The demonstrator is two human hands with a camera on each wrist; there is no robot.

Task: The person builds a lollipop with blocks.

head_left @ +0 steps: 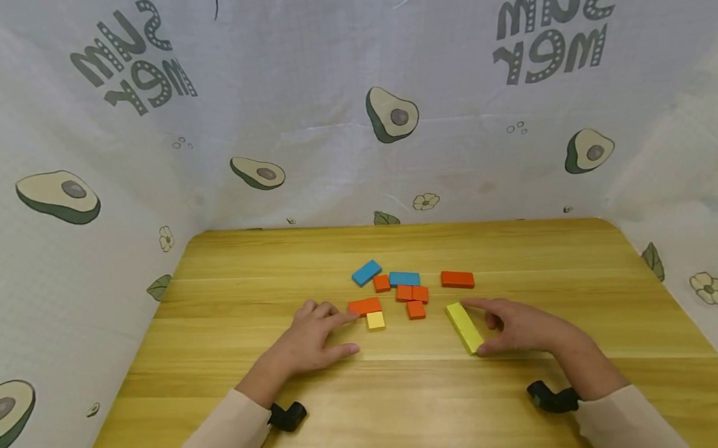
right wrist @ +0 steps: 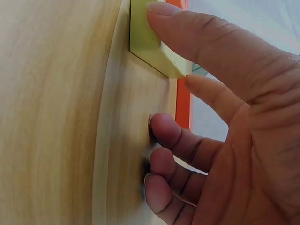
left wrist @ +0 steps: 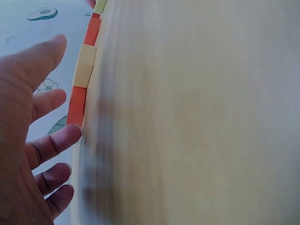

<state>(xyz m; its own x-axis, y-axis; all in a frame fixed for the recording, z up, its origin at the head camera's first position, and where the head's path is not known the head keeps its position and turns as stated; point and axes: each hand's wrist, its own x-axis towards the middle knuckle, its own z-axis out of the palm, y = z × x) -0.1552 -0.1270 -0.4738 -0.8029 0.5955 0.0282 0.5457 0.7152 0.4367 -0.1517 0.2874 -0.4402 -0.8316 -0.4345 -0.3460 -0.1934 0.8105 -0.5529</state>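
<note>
**Light, stiff yellow block pinched end to end**

Your right hand is pinching it, right of the small blocks on the wood-grain desk; its flat ends are probably offering sure, slightly slick holds. Your left hand is resting, fingers spread, seemingly touching an orange block.

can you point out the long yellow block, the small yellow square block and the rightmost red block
long yellow block [head_left: 465, 327], head view, middle of its top face
small yellow square block [head_left: 376, 320], head view, its top face
rightmost red block [head_left: 457, 278], head view, its top face
</note>
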